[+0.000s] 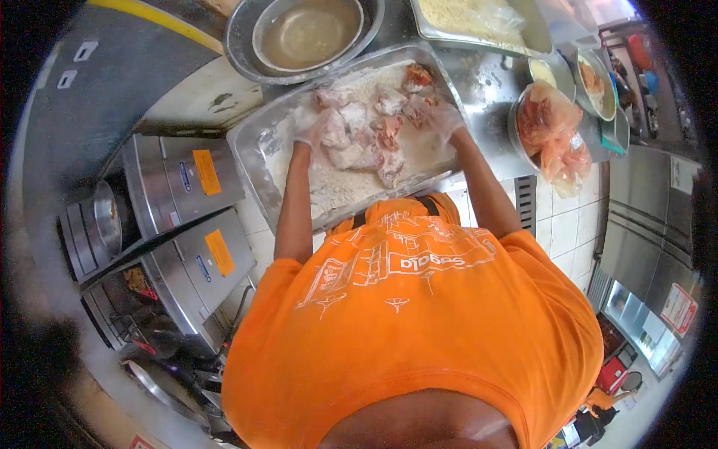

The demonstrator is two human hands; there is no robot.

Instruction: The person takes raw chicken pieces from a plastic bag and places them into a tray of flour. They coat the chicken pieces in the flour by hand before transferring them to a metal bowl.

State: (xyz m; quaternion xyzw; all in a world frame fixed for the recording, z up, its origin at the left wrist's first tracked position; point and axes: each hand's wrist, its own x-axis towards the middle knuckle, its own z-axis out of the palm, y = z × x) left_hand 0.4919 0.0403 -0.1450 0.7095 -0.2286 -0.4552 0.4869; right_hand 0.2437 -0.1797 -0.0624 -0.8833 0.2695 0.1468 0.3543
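A large rectangular metal tray (255,179) lies before me, with white flour (336,193) spread over its bottom. Several pieces of raw meat (353,151), partly coated with flour, are heaped near its middle. My left hand (320,132), in a clear plastic glove, is among the floured pieces on the left side; its fingers are partly hidden by flour and meat. At the right side, my gloved right hand (440,118) touches reddish, less coated pieces (416,109). Whether either hand grips a piece is unclear. Another reddish piece (418,76) rests by the tray's far edge.
Beyond the tray stand a metal bowl of cloudy liquid (308,31) inside a wider basin (238,39), and a tray of pale crumbs (477,19). Plastic bags of reddish meat (547,123) and small bowls (594,84) are at right. Steel fryers (188,179) stand at left.
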